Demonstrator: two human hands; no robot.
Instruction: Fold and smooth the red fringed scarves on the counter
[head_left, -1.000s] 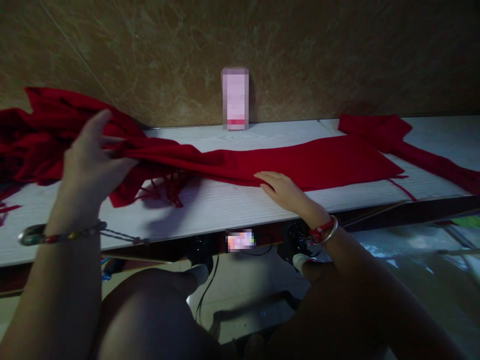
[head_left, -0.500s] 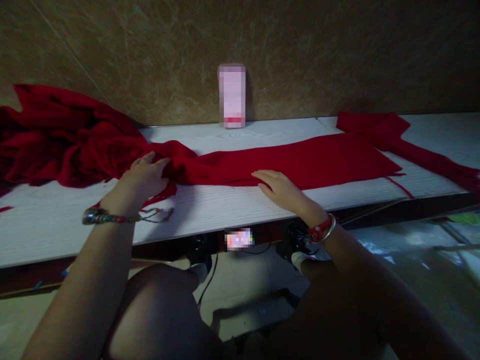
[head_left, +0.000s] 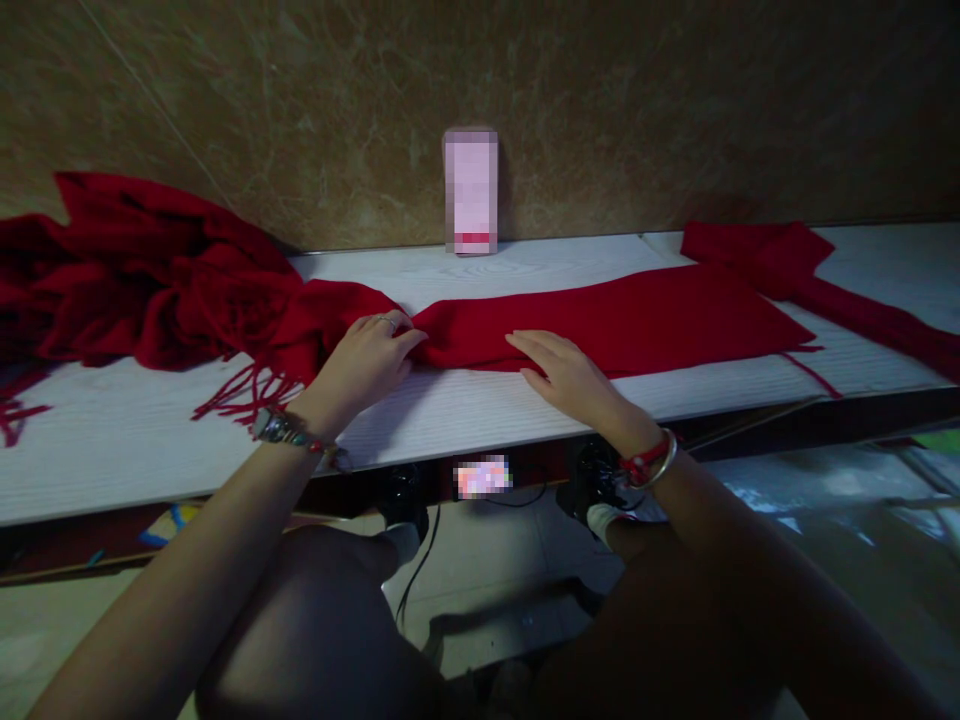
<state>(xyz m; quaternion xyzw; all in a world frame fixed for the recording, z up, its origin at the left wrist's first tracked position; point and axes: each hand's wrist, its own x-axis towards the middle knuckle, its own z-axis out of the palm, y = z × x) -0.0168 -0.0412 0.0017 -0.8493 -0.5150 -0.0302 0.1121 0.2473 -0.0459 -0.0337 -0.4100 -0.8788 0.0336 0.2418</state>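
A red scarf [head_left: 660, 320] lies along the white board, smooth and folded flat on the right. Its left part is a crumpled heap [head_left: 150, 270] with fringe [head_left: 247, 392] hanging toward the front. My left hand [head_left: 375, 358] grips the scarf where the flat stretch narrows and bunches, thumb and fingers close together on the cloth. Resting on the front edge of the flat stretch, my right hand [head_left: 564, 372] has its fingers stretched out, palm down. Part of the cloth under both hands is hidden.
A phone [head_left: 472, 192] leans upright against the brown marbled wall [head_left: 300, 100]. Another red strip of cloth [head_left: 757, 250] lies at the right end of the white board [head_left: 450, 420]. Below the front edge are a small blurred screen [head_left: 482, 478], my knees and a cable.
My left hand has moved right along the scarf, from the crumpled part to the narrow spot, uncovering the fringe. My right hand stays nearly in place.
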